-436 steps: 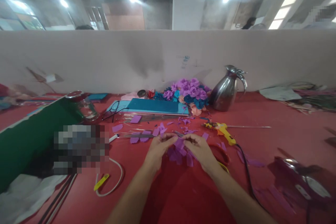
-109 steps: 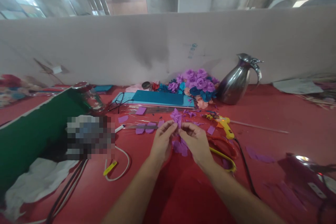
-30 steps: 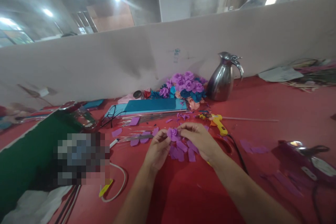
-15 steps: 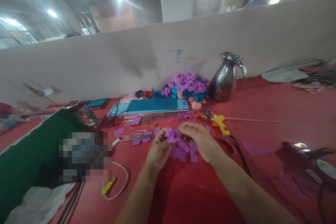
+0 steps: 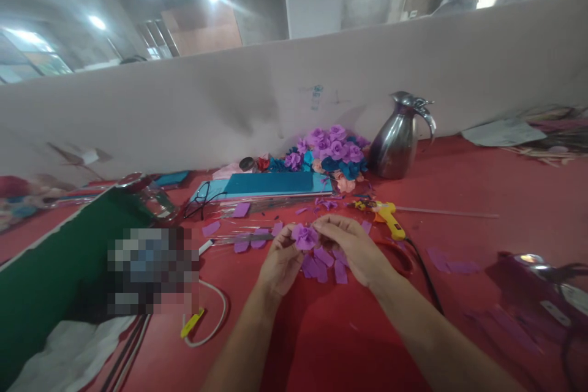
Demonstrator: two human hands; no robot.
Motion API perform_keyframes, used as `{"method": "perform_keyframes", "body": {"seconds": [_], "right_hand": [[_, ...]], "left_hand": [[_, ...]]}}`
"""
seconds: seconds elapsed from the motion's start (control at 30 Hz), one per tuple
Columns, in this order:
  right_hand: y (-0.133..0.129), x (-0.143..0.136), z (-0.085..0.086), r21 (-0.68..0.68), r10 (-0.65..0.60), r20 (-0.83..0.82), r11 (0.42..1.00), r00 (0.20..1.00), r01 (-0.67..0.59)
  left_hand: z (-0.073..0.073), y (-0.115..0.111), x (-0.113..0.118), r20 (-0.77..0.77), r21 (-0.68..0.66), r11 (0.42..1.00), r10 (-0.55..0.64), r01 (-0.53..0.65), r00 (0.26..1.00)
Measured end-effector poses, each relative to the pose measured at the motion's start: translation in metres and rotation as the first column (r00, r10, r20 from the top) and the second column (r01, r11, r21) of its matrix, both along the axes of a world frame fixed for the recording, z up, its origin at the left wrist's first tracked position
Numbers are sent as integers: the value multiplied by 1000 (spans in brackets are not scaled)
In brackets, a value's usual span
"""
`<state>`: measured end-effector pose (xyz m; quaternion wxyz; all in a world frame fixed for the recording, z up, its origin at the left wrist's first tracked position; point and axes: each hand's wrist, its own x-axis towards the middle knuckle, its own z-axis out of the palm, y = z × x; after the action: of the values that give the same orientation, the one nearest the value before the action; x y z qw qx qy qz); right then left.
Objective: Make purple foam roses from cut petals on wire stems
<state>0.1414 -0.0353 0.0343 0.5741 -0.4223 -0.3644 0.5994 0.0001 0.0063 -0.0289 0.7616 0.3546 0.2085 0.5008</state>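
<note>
Here, left hand [image 5: 281, 263] and right hand [image 5: 353, 248] clamped on purple flower [image 5: 305, 237] edges, roomy red tabletop [image 5: 337, 352] between forearms [image 5: 244, 337].

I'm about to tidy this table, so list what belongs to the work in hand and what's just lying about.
Likely part of the work:
- flower, in the left hand, with the right hand at its edge
- loose purple pieces
- glue gun, probably

Probably just lying about:
- jug
- yellow tag
- crumpled white sheet
</note>
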Motion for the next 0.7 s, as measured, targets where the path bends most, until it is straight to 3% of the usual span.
{"method": "perform_keyframes", "body": {"seconds": [0.27,0.47,0.63,0.7], "right_hand": [[0,2,-2,50,-40,-23,998,999,41],[0,-2,-3,33,-11,54,999,998,9],[2,-1,-5,21,44,-85,999,995,-43],[2,1,-6,40,-20,-138,999,990,26]], "left_hand": [[3,0,1,17,-17,1000,24,-24,1000],[5,-1,2,10,-13,1000,28,-28,1000],[7,-2,2,16,-10,1000,29,-29,999],[8,-3,3,27,-25,999,49,-48,998]]}}
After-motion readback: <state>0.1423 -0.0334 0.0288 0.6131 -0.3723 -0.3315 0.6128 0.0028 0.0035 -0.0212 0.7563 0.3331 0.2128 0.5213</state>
